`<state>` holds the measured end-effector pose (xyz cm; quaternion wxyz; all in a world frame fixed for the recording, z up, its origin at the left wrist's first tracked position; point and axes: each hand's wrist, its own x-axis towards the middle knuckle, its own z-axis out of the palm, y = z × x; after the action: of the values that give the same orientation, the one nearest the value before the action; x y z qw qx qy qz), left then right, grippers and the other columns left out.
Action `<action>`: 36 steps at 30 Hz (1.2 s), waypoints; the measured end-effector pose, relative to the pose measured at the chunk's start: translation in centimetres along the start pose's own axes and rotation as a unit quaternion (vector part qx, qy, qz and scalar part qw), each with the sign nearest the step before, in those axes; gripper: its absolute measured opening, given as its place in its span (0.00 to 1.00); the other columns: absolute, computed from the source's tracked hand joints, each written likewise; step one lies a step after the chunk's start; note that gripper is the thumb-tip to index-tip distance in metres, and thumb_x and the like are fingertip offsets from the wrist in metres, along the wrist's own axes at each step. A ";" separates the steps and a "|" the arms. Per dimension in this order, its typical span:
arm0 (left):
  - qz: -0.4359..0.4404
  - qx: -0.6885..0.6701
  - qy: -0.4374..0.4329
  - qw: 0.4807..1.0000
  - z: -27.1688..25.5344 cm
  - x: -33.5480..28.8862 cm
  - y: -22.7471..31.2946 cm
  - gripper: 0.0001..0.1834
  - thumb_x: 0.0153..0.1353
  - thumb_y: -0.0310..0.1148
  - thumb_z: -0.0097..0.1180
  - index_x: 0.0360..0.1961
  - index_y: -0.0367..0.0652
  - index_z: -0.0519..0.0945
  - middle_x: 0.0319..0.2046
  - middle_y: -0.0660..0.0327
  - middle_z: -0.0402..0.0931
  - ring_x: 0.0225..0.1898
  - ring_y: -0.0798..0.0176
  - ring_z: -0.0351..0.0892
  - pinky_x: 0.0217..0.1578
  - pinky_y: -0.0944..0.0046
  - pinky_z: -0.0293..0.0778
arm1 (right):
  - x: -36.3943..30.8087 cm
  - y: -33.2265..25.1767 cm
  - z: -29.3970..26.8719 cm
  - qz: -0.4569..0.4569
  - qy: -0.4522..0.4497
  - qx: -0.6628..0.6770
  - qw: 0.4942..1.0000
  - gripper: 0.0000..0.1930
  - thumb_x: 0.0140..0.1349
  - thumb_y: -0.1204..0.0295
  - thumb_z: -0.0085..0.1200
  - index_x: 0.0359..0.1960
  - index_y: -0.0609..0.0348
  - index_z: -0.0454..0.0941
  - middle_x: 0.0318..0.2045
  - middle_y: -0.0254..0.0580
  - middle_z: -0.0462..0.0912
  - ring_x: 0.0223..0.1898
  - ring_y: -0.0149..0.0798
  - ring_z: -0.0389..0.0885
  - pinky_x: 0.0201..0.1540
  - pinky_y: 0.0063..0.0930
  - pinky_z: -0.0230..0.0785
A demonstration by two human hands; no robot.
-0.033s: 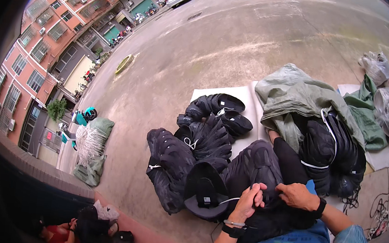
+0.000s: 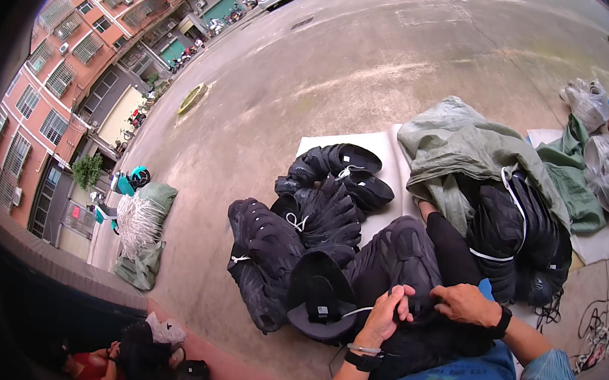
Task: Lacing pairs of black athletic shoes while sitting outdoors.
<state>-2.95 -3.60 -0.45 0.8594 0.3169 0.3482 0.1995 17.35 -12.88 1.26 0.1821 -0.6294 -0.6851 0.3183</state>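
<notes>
On my lap lies a black shoe upper (image 2: 415,261) with its laced front facing up. My left hand (image 2: 385,316) has its fingers curled closed at the near left edge of this upper. From the right, my right hand (image 2: 465,305) pinches at the same near end, its fingertips pressed together. Any lace or thread between the fingers is too small to make out. Left of my hands sits a stack of black uppers (image 2: 324,294), with a white string running from it toward my left wrist. More tied stacks of uppers (image 2: 262,248) lie beyond it.
A grey-green woven sack (image 2: 463,143) partly covers a string-tied bundle of uppers (image 2: 498,238). Pale sheets (image 2: 388,158) lie under the stacks. Loose dark cords (image 2: 596,321) lie at right. A bundle of white strings (image 2: 141,222) rests by a teal scooter (image 2: 125,184). Another person (image 2: 93,367) sits lower left.
</notes>
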 end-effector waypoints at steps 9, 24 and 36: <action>-0.007 0.071 -0.171 0.983 1.8 -4.8 3.3 0.21 0.70 0.43 0.43 0.37 0.31 0.75 0.16 0.65 0.65 0.19 0.70 0.68 0.30 0.63 0.75 | 0.1 -1.8 -4.7 0.064 -0.097 0.304 0.945 0.19 0.65 0.60 0.44 0.34 0.65 0.79 0.23 0.44 0.81 0.27 0.37 0.78 0.33 0.32 0.69; -0.005 0.350 -0.077 0.934 2.2 -2.6 1.1 0.20 0.69 0.42 0.43 0.43 0.32 0.76 0.34 0.55 0.80 0.38 0.66 0.78 0.45 0.64 0.72 | 2.3 -1.2 1.0 0.182 -0.087 0.560 0.804 0.16 0.68 0.60 0.44 0.38 0.59 0.79 0.14 0.23 0.66 0.14 0.18 0.56 0.15 0.17 0.48; 0.238 0.583 0.121 0.767 -2.5 8.0 2.9 0.07 0.61 0.30 0.53 0.36 0.37 0.73 0.33 0.54 0.72 0.33 0.56 0.74 0.38 0.61 0.70 | 2.6 2.5 -3.6 0.131 -0.143 0.385 0.903 0.14 0.65 0.62 0.47 0.30 0.58 0.79 0.13 0.26 0.65 0.16 0.20 0.60 0.19 0.20 0.51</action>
<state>0.30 4.01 -3.56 0.3850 0.8030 0.4122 0.1924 21.19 -9.61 1.86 0.2672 -0.5423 -0.4394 0.6644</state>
